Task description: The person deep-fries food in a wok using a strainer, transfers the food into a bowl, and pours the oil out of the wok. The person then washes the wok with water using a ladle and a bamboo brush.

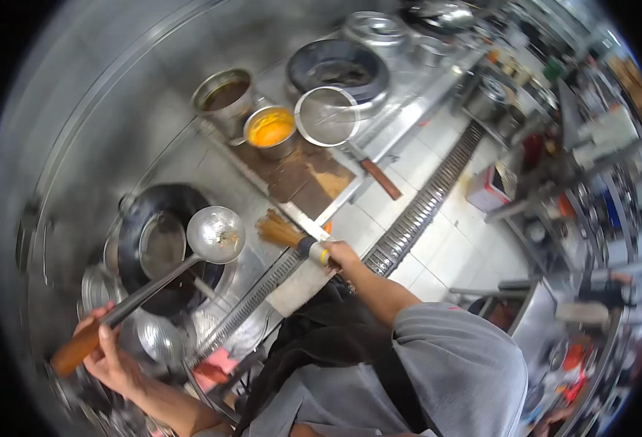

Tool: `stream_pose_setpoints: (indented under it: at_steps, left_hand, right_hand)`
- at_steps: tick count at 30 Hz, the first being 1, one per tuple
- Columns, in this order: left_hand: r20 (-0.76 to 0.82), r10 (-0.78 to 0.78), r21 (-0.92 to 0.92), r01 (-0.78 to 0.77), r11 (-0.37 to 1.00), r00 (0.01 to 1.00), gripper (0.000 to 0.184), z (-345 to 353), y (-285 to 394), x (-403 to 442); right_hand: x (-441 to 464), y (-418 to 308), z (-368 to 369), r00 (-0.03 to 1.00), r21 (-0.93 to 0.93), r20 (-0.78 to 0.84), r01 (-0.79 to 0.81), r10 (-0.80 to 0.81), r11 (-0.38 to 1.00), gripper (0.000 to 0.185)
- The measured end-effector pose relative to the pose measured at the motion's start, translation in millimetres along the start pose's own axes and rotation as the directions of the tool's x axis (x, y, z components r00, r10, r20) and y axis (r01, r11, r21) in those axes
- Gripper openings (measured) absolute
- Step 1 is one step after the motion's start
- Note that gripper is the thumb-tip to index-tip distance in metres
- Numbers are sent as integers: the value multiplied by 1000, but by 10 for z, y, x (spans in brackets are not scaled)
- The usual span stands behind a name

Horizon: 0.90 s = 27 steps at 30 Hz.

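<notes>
My left hand (110, 360) is wrapped round the wooden handle of a long metal ladle (215, 234), whose bowl hangs over the right edge of a black wok (133, 244) and has small food bits in it. My right hand (341, 256) grips a bundled bristle brush (283, 229) by its taped end, with the bristles pointing left over the counter edge. Beyond the brush, a round mesh strainer (327, 116) with a wooden handle rests beside a pot of orange-yellow contents (271, 128).
A pot of dark liquid (224, 93) stands behind the orange one. A second black wok (338, 71) and a lidded metal pot (374, 30) are farther back. A perforated metal ladle (159, 336) lies near the left wok. A floor drain grate (426, 207) runs to the right.
</notes>
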<state>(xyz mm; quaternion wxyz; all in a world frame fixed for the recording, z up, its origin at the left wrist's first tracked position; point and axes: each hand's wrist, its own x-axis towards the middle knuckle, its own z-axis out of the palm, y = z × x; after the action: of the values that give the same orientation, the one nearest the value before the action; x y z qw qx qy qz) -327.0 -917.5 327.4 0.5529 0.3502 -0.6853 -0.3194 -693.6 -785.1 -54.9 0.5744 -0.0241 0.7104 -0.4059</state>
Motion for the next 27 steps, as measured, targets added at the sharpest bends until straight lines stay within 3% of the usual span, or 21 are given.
stream_pose_setpoints:
  at_steps: [3,5,6,8,10,12,14,15,17,19,21,23,25,27]
  left_hand:
    - [136,64,-179,-38,983,989,26,97,-138,213]
    - [209,76,-275,-16,961,975,26,226,-306,324]
    - [230,70,-329,9,944,971,26,362,-348,350]
    - [316,93,-424,53,904,944,28,682,-407,413]
    - [382,78,-469,120,875,921,29,1053,-352,388]
    - [466,76,-542,216,812,882,27,1442,-234,281]
    - [567,135,-563,264,783,812,28,1836,-117,136]
    - [617,171,-569,285,771,768,28,2055,-8,24]
    - [720,235,-518,280,808,653,27,2472,241,-264]
    - [770,261,-523,341,781,583,21,2932,447,-695]
    - [797,364,-535,285,795,482,16,3394,652,-1177]
    - [837,354,-505,336,795,418,13,3837,860,-1748]
    - [856,386,-483,265,835,345,12,4253,1063,-2291]
    - [819,455,-550,253,796,350,13,4600,1383,-2863]
  right_hand:
    - [-160,209,105,988,3,-152,28,-27,1000,52]
    - [-372,290,17,951,-166,-273,101,-144,981,49]
    - [-431,404,-43,938,-153,-314,105,-149,983,49]
    - [-538,682,-201,783,-404,-429,280,-451,871,47]
    - [-687,1077,-484,684,-600,-405,303,-607,741,50]
    - [-971,1328,-719,769,-464,-504,145,-395,874,43]
    - [-1376,1506,-926,816,-149,-555,95,-163,984,36]
    - [-1582,1595,-1012,807,-132,-568,102,-160,986,36]
    - [-1928,1788,-1165,777,195,-628,221,-52,956,34]
    - [-2110,1956,-1327,766,274,-641,287,-48,918,36]
    - [-2416,2099,-1395,746,382,-665,343,-3,858,37]
    - [-2827,1796,-1531,707,412,-697,529,-118,742,39]
    - [-3203,1574,-1818,727,393,-653,565,-212,725,45]
    - [-3501,1395,-2132,690,471,-657,690,-303,550,50]
